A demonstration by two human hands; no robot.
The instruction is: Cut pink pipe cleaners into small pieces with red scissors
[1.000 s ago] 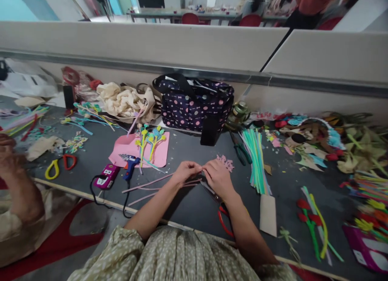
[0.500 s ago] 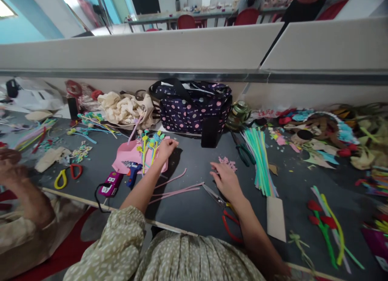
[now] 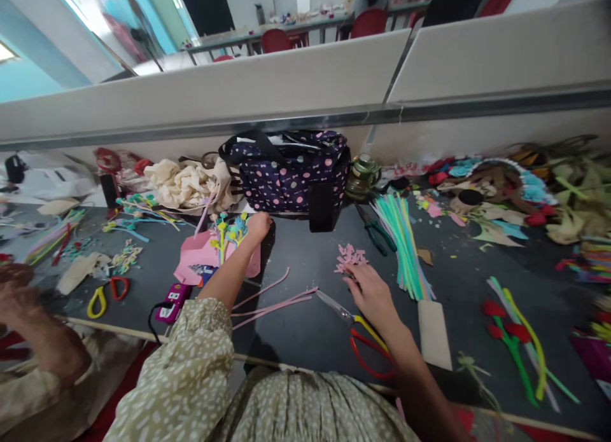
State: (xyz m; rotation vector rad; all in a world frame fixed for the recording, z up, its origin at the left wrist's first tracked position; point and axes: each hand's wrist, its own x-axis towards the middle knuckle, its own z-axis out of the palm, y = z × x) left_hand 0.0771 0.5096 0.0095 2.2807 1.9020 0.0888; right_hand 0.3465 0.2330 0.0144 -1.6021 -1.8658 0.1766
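Note:
My left hand [image 3: 259,226] is closed beside the yellow and blue pipe-cleaner flowers [image 3: 220,238] on a pink sheet [image 3: 188,259]; whatever its fingers hold is too small to make out. At the near edge of a pile of short pink cut pieces [image 3: 351,254] is my right hand [image 3: 371,294], fingers somewhat bent and apart from the thumb. Scissors [image 3: 359,324] with red and yellow handles lie under and beside the right wrist. Long pink pipe cleaners [image 3: 277,305] rest between my arms. My left forearm partly covers a blue glue gun [image 3: 206,275].
Behind stands a dark patterned bag [image 3: 293,175] with a black phone [image 3: 321,208] leaning on it. Pliers [image 3: 375,229] and a bundle of green pipe cleaners [image 3: 403,245] lie to the right. A purple box [image 3: 174,302] with a cable sits left. Another person's hands [image 3: 19,296] are far left.
My right hand has moved right and down to the near edge of the pink pieces. My left hand stays closed by the flowers, slightly farther back. The view has tilted and shifted a little.

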